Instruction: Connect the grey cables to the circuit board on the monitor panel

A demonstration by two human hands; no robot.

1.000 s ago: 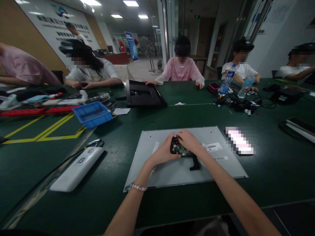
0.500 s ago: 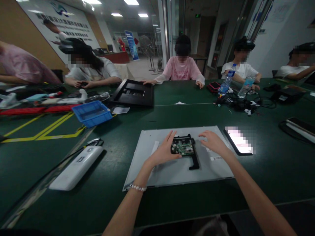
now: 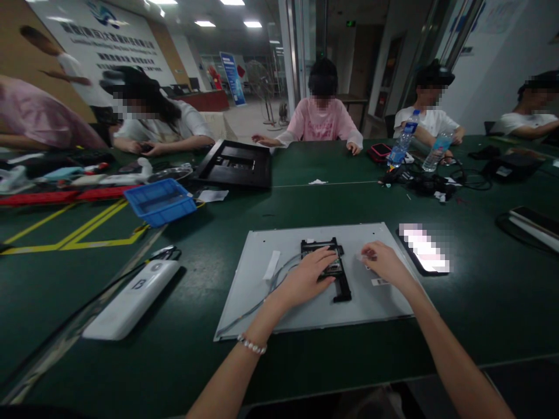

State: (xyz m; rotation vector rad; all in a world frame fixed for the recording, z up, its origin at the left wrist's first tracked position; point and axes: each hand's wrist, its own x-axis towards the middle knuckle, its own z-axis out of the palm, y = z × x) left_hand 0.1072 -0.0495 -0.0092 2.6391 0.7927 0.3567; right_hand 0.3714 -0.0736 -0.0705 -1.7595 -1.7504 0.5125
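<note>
A flat grey panel lies on the table before me. On its middle rests a black plastic bracket with a circuit board in it, mostly hidden under my fingers. My left hand is spread over the board, fingers stretched out and palm down. To the right of the bracket, my right hand has its fingers curled together just above the panel. Something small and pale shows at its fingertips, too small to make out. Thin grey cables run from the bracket towards the panel's near left corner.
A lit phone lies right of the panel. To the left are a white power bank with a cable and a blue tray. A black frame and water bottles stand farther back. Several people sit across the table.
My left hand has moved right and now covers the circuit board, uncovering the cables. The fingers of my right hand have closed and come down slightly near the panel.
</note>
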